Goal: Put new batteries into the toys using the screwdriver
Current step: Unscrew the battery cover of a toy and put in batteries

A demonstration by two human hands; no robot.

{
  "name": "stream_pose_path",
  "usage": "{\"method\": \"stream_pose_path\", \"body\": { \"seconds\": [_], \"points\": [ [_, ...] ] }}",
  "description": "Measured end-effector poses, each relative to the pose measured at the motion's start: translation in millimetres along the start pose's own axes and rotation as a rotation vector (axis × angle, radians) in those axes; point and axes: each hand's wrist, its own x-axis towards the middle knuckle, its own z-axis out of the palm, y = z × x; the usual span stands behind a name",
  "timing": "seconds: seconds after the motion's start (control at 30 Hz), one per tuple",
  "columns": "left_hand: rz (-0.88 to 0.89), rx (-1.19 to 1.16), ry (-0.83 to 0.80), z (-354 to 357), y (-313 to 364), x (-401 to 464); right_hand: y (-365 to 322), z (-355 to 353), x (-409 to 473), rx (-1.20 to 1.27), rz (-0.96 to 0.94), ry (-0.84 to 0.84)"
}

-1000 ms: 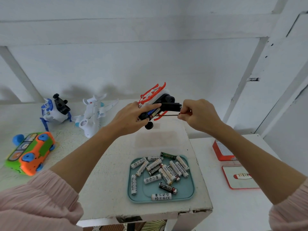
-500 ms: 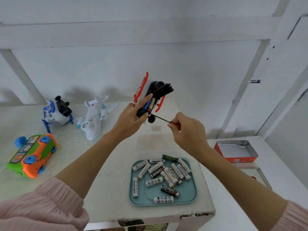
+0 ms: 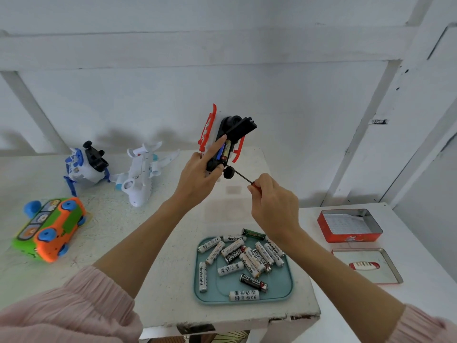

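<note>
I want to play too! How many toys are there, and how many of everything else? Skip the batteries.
Toys: 4 (red-and-black toy, blue-and-white toy, white plane, green-and-orange bus)
Screwdriver: 1
Tray: 1
Tin box: 1
Tin lid: 1
Total: 8

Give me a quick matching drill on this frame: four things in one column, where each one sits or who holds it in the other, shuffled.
Things:
1. screwdriver
2. red and black toy
3. loose batteries
4. orange and green toy car

Places:
A. lying in the teal tray
B. on the table at its left edge
C. pinched in the right hand
D. held up in the left hand, battery bay open

Pairs: 1-C, 2-D, 3-A, 4-B
</note>
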Motion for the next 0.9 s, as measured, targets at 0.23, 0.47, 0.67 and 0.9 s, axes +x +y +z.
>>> {"method": "stream_pose_path", "body": {
  "seconds": [0.23, 0.47, 0.67, 0.9],
  "points": [
    [-0.010, -0.036, 0.002, 1.1, 1.5, 0.2, 2.0, 2.5, -7.0, 0.046, 0.018, 0.026],
    [0.017, -0.007, -0.039, -7.3, -1.0, -0.1, 4.2, -4.5, -8.1, 0.055, 0.048, 0.014],
    [0.115, 0.144, -0.137, -17.2, -5.7, 0.5, 14.3, -17.4, -9.2, 0.027, 0.091, -0.058],
    [0.152, 0.250, -0.215, -20.6, -8.8, 6.0, 34.3, -14.6, 25.9, 0.005, 0.104, -0.034]
  ]
}}
